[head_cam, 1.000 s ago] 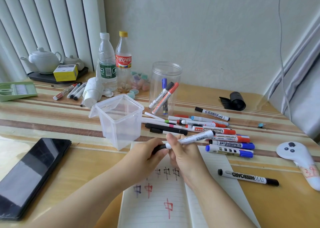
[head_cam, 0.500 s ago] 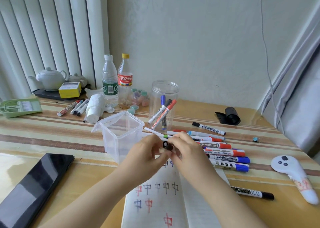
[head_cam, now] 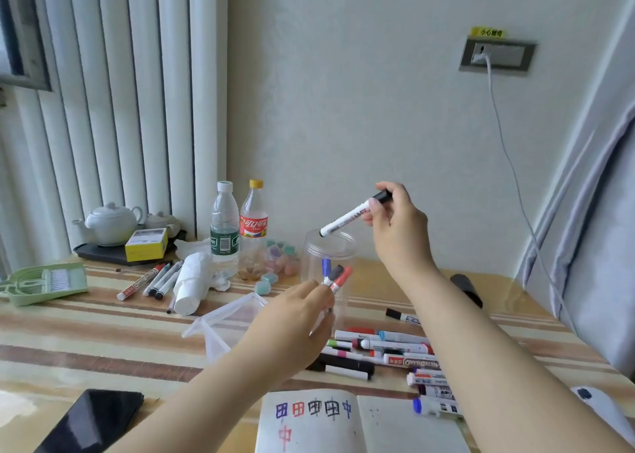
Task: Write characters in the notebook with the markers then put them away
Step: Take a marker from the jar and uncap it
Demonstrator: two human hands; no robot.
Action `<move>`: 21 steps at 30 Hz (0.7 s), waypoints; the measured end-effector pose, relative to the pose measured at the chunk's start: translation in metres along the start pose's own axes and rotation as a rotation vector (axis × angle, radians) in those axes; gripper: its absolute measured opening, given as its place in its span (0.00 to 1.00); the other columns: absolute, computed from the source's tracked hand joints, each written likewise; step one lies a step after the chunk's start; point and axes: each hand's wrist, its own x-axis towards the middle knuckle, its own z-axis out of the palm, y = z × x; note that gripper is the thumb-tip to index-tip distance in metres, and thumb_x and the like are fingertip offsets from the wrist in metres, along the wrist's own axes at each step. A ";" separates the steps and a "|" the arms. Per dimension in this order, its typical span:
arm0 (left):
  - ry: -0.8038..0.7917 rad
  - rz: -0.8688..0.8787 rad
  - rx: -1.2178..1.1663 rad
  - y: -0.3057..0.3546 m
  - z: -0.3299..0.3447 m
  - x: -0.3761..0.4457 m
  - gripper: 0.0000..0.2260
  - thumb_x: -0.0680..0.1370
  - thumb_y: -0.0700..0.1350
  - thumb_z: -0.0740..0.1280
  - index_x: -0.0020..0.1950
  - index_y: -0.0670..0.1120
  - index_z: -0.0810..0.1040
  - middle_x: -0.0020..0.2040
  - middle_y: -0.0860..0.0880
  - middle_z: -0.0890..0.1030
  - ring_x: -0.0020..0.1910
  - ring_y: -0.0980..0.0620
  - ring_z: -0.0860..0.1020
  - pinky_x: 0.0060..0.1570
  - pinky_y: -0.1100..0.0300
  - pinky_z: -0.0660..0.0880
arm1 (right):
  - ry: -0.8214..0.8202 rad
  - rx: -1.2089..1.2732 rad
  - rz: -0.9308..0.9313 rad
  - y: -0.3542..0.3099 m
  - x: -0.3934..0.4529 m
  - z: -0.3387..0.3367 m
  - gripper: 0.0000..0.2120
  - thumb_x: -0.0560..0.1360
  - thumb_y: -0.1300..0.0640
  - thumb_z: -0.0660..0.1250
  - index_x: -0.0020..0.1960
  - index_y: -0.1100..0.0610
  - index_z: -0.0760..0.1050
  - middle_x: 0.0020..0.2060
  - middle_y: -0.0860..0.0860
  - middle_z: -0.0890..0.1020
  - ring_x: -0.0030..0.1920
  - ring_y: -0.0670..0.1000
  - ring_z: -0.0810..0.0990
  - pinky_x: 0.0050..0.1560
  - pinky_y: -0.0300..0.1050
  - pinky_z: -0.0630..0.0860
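My right hand holds a black-capped white marker by its cap end, tilted, its lower tip right over the mouth of the clear round jar. Three markers, blue, black and red, stand inside that jar. My left hand hovers lower, in front of the jar, with fingers relaxed and nothing in it. The open notebook lies at the near edge with blue, red and black characters on its left page. A pile of loose markers lies on the table just beyond the notebook.
A clear square tub stands left of my left hand. Behind are two bottles, a white roll, several markers, a teapot on a tray, a green tray. A black phone lies near left.
Both hands held the marker together over the notebook before. Now my right hand has lifted it alone up to the jar mouth, my left hand has let go, and the view has tilted upward.
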 end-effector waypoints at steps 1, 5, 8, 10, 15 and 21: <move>-0.013 0.008 0.024 0.000 0.000 0.000 0.10 0.79 0.47 0.58 0.59 0.49 0.71 0.55 0.53 0.74 0.51 0.54 0.74 0.47 0.62 0.73 | -0.041 -0.020 0.027 0.005 0.002 0.009 0.12 0.79 0.60 0.59 0.62 0.59 0.71 0.42 0.53 0.82 0.42 0.48 0.79 0.40 0.25 0.68; -0.024 0.011 0.041 -0.004 0.003 -0.001 0.12 0.80 0.47 0.57 0.62 0.49 0.69 0.57 0.54 0.73 0.53 0.55 0.73 0.48 0.66 0.70 | -0.180 -0.163 0.075 0.027 0.000 0.036 0.17 0.79 0.59 0.60 0.67 0.61 0.70 0.57 0.57 0.80 0.58 0.54 0.78 0.57 0.36 0.68; -0.026 0.000 0.042 -0.005 0.006 -0.001 0.10 0.80 0.47 0.57 0.59 0.48 0.71 0.57 0.53 0.74 0.53 0.55 0.73 0.50 0.65 0.72 | -0.325 -0.256 0.095 0.038 -0.006 0.048 0.18 0.81 0.59 0.55 0.69 0.60 0.69 0.64 0.57 0.74 0.65 0.54 0.71 0.61 0.36 0.62; -0.032 -0.007 0.040 -0.005 0.008 0.000 0.10 0.80 0.48 0.57 0.59 0.49 0.71 0.57 0.53 0.74 0.52 0.55 0.73 0.49 0.65 0.72 | -0.398 -0.274 0.102 0.041 -0.012 0.048 0.18 0.82 0.58 0.53 0.70 0.59 0.67 0.65 0.56 0.72 0.66 0.53 0.67 0.62 0.37 0.61; 0.013 -0.001 0.035 -0.006 0.015 0.000 0.09 0.79 0.47 0.58 0.58 0.48 0.71 0.55 0.53 0.73 0.51 0.55 0.73 0.45 0.65 0.71 | -0.329 -0.272 0.060 0.042 -0.026 0.022 0.16 0.80 0.55 0.59 0.66 0.56 0.73 0.58 0.50 0.71 0.59 0.47 0.70 0.57 0.31 0.61; -0.018 0.064 -0.010 -0.007 0.044 -0.019 0.08 0.73 0.48 0.58 0.46 0.48 0.74 0.43 0.52 0.77 0.36 0.51 0.76 0.28 0.61 0.71 | -0.657 -0.409 0.067 0.071 -0.091 0.009 0.05 0.76 0.56 0.63 0.44 0.52 0.77 0.38 0.43 0.73 0.40 0.45 0.72 0.42 0.36 0.68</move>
